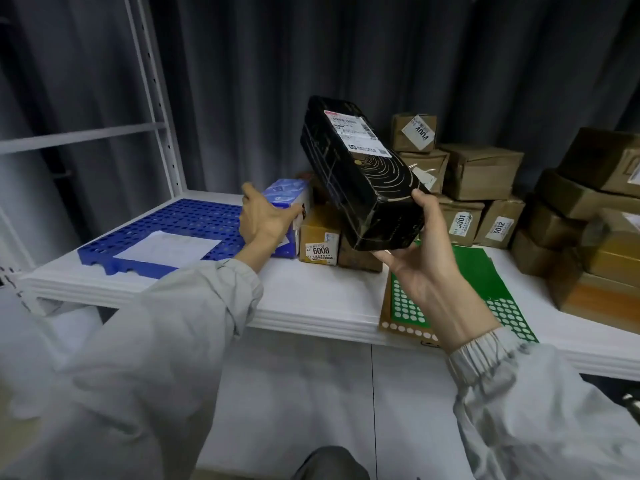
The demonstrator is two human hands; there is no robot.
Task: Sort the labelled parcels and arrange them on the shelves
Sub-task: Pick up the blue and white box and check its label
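A white shelf (311, 299) runs across the view before a dark grey curtain (311, 57), with a white upright post (152, 98) at its left end. Your right hand (426, 258) holds the black parcel (360, 174) above the shelf, tilted with its far end raised; the fingers are curled under its near end and the thumb lies along its right edge. A white shipping label (356, 133) faces up on its top. Your left hand (263, 216) grips the blue-and-white box (287, 216), fingers wrapped round its left side; this box touches the yellow-brown parcel marked 6008 (320, 237) on its right. Left of these lies a blue perforated tray (162, 230) carrying a white sheet (169, 247). Below your right wrist a green perforated mat (485, 285) rests over a brown board (391, 323) at the shelf's front edge. Behind it stands a stack of brown cardboard parcels (481, 171), two labelled 3001 and 3012, and further brown parcels (588, 216) are piled at the far right. Both sleeves are pale grey.
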